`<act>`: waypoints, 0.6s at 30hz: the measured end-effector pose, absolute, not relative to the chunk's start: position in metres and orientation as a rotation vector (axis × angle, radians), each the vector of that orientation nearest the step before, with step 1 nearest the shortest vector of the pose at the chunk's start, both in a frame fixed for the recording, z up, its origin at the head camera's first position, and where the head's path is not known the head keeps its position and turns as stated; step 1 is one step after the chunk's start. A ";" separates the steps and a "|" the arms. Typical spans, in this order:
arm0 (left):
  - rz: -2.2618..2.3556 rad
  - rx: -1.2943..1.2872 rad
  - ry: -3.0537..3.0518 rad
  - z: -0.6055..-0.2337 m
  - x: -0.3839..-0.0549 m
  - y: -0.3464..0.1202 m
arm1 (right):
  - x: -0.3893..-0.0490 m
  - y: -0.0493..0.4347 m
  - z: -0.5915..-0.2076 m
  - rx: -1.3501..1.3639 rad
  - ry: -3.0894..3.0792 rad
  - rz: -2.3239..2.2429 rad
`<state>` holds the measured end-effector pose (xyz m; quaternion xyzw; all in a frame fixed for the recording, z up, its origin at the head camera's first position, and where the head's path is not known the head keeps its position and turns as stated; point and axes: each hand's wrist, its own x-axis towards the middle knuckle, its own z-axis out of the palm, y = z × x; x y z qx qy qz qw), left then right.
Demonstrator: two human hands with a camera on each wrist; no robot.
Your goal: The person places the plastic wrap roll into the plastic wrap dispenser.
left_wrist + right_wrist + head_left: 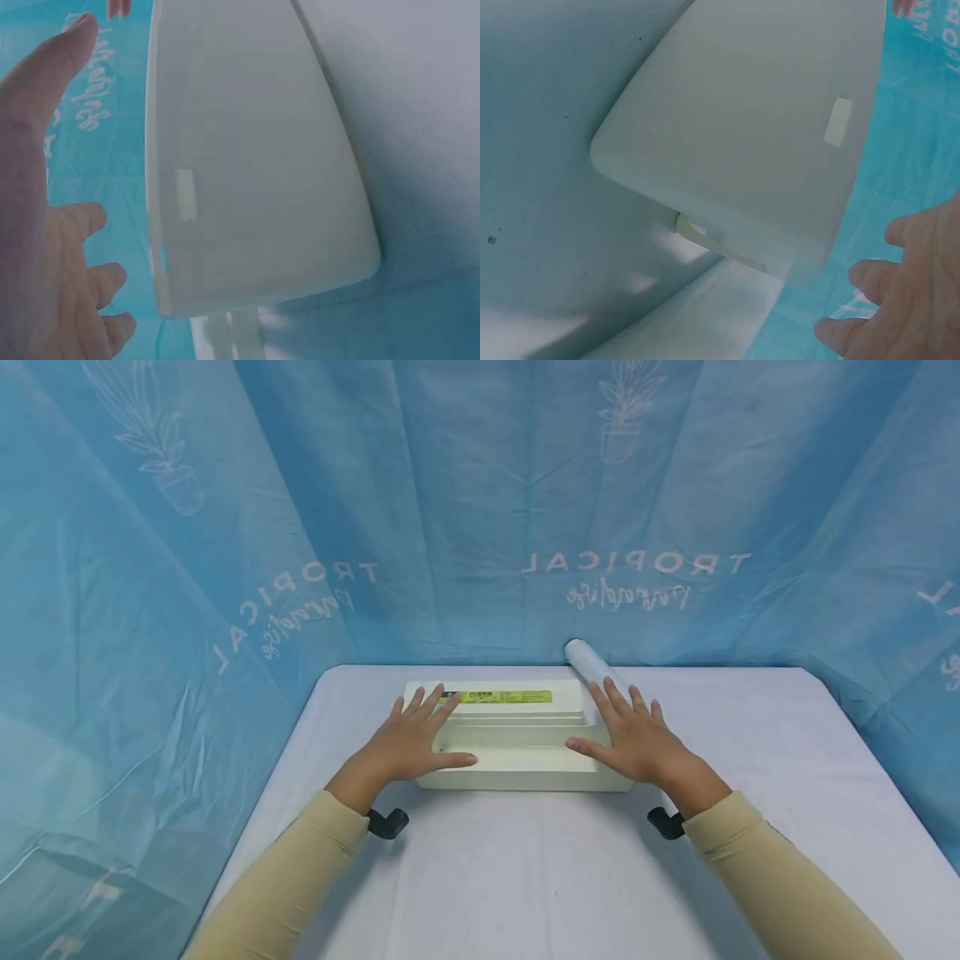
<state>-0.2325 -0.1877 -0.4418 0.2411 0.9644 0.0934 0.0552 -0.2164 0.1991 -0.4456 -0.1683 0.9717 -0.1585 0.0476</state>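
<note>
Tan sleeves nearest; left hand and right hand spread wide, empty, above white box, seemingly spaced to its width.

Spread over opposite ends of a cream box, left hand and right hand, with pale roll at its far right corner, blue curtain behind it, white cloth beneath

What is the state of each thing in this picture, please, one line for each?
Left hand: spread, holding nothing
Right hand: spread, holding nothing
White container: upright, apparently open-topped
Labelled white piece: behind the container
Roll: lying slantwise, partly hidden
Tablecloth: spread out
Curtain: hanging, creased
</note>
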 end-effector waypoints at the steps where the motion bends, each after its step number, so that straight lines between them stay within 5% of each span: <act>1: 0.306 0.726 2.922 -0.444 -0.233 -0.188 | -0.217 0.199 -0.446 -0.506 2.959 -0.488; 18: 0.895 0.629 2.789 -0.465 -0.231 -0.203 | -0.226 0.209 -0.450 -0.408 2.920 -0.631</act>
